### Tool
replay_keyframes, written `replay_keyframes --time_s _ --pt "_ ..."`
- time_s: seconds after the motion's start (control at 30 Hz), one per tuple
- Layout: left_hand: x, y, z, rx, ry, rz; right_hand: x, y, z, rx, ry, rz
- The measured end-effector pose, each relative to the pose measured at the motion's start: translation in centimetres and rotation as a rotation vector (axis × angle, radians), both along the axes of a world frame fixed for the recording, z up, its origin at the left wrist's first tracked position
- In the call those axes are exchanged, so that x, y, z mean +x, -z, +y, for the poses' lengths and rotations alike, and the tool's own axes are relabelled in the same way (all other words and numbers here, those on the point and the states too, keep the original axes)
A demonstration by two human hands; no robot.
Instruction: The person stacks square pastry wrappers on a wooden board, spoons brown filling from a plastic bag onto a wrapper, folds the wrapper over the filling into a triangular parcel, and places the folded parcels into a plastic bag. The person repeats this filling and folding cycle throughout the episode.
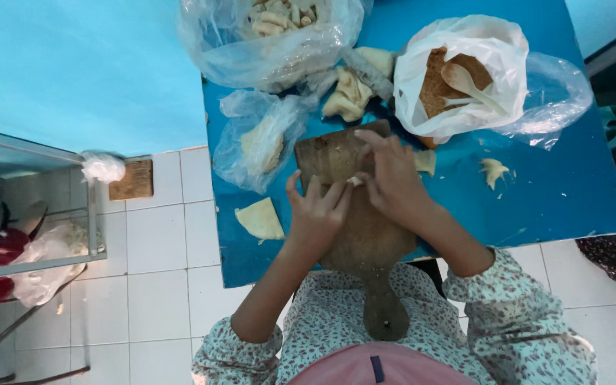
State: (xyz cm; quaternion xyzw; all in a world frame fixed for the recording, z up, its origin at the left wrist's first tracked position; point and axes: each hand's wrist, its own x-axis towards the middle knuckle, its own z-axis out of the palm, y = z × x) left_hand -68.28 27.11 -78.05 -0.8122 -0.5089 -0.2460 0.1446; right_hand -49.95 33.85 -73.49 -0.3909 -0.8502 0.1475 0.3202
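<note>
**Two hands pinch one dough piece over the board**

One wooden board (365,235) lies on the blue table (572,199), its handle toward the person; both hands meet above its upper half. The left hand (316,214) and right hand (393,178) are together, fingertips closed on one small pale dough piece (355,181), which sits between them, just above the board.

Three clear bags are in view: one at the top (279,43) holding many pale folded pieces; a smaller one (254,142) left of the board with one flat piece inside; a white one (465,71) at right holding brown filling and one wooden spoon (468,85). One triangular sheet (259,219) lies left of the left hand; a heap of folded pieces (347,96) lies beyond the board; one scrap (494,171) lies well right of the hands.
</note>
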Motion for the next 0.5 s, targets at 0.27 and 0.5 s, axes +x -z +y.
replay_keyframes --time_s 0.27,0.5 --pt "0.0 -1.1 0.5 -0.060 -0.162 0.084 4.0 -1.1 -5.4 -0.127 0.096 0.421" --pt "0.5 -2.5 1.0 -0.058 -0.239 0.135 7.5 1.0 -10.8 -0.278 0.261 0.545"
